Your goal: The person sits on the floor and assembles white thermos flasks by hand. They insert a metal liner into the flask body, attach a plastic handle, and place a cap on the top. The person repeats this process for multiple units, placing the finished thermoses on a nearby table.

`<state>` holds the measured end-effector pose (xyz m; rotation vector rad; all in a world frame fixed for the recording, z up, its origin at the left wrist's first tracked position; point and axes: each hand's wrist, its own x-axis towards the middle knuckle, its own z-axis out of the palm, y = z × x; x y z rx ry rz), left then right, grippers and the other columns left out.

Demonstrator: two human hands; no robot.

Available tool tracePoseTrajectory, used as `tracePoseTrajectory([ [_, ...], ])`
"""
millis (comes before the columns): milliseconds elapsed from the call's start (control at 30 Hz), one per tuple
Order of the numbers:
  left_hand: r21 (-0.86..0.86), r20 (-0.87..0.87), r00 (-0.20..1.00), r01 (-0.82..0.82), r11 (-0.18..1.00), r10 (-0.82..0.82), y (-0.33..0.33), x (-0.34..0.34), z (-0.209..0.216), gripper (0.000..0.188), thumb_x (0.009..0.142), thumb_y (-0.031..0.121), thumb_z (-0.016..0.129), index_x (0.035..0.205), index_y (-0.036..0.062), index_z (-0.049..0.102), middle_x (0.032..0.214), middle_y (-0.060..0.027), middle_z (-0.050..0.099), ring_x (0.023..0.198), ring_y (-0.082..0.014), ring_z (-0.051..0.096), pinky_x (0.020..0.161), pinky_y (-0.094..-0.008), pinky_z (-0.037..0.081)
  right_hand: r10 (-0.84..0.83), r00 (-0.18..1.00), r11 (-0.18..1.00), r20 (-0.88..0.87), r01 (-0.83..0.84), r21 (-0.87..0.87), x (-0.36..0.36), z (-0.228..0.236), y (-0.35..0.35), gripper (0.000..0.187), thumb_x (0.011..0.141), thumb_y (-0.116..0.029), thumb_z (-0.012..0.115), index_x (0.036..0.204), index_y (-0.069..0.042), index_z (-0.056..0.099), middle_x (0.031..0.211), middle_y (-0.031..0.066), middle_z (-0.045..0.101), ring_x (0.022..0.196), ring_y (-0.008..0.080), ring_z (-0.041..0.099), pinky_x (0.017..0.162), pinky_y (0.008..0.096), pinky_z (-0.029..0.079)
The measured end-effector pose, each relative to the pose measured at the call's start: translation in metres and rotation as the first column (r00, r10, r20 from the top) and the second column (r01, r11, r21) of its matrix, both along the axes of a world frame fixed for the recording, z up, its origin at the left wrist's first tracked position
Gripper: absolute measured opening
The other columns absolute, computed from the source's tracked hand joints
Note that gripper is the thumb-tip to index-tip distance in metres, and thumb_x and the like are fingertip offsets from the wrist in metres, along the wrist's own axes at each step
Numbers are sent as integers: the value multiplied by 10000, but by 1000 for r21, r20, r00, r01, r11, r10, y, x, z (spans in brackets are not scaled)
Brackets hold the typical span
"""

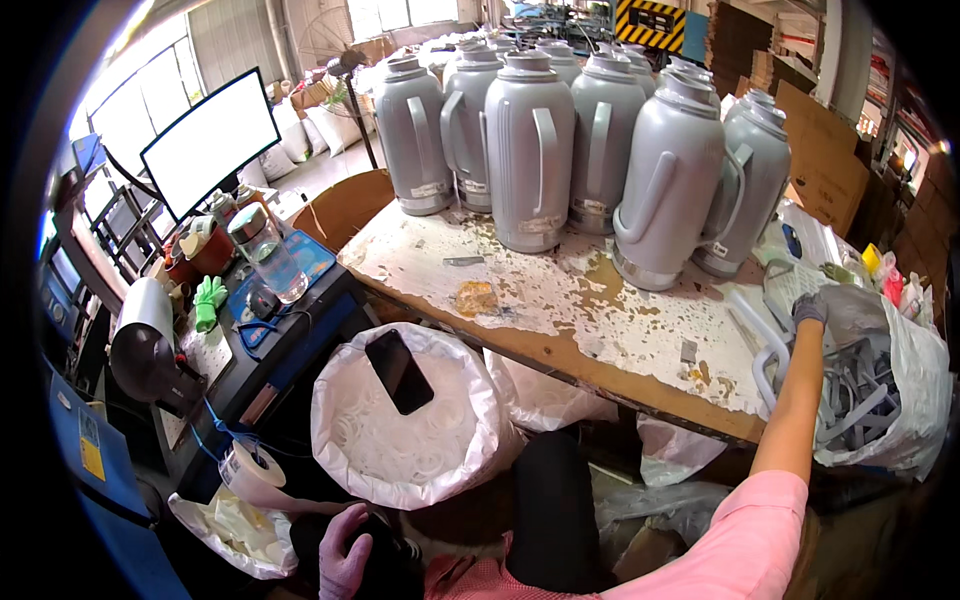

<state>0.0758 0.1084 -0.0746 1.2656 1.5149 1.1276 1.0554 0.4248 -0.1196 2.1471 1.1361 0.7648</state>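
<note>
My right hand (810,308), in a greyish glove, reaches far right to the upper rim of a plastic bag (915,370) full of grey plastic handles (862,395). Its fingers look curled, and what they grip is hidden. Left of that forearm, a loose grey handle (768,352) lies at the table's edge. Low in the picture, my left hand (345,552) wears a pinkish-purple glove. It is loosely bent, thumb apart, with nothing visible in it. Several grey vacuum flasks (530,150) with side handles stand upright on the worn white table (420,250).
A white sack (335,440) of translucent plastic rings stands before me, a black phone (400,372) on top. At left are a monitor (212,140), a glass bottle (270,258), green gloves (208,302) and a tape roll (250,470). A small blade (463,261) lies on the table.
</note>
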Motion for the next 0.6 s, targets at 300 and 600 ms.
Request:
tracePoseTrajectory([
  [300, 3, -65, 996, 56, 998, -55, 0, 5, -2, 514, 904, 146, 578, 1374, -45, 496, 1330, -155, 582, 1251, -252, 539, 1085, -369, 389, 834, 497, 368, -240, -176, 913, -191, 105, -61, 305, 961, -285, 565, 1218, -157, 668, 1078, 146, 683, 1000, 341, 639, 890, 423, 496],
  [600, 86, -99, 987, 134, 987, -125, -18, 16, 0, 578, 926, 265, 546, 1400, -56, 473, 1382, -191, 554, 1299, -295, 512, 1131, -394, 339, 569, 706, 822, -422, -506, 261, -269, 100, -193, 405, 931, -199, 602, 1331, -134, 592, 1075, 151, 636, 976, 326, 612, 903, 413, 484],
])
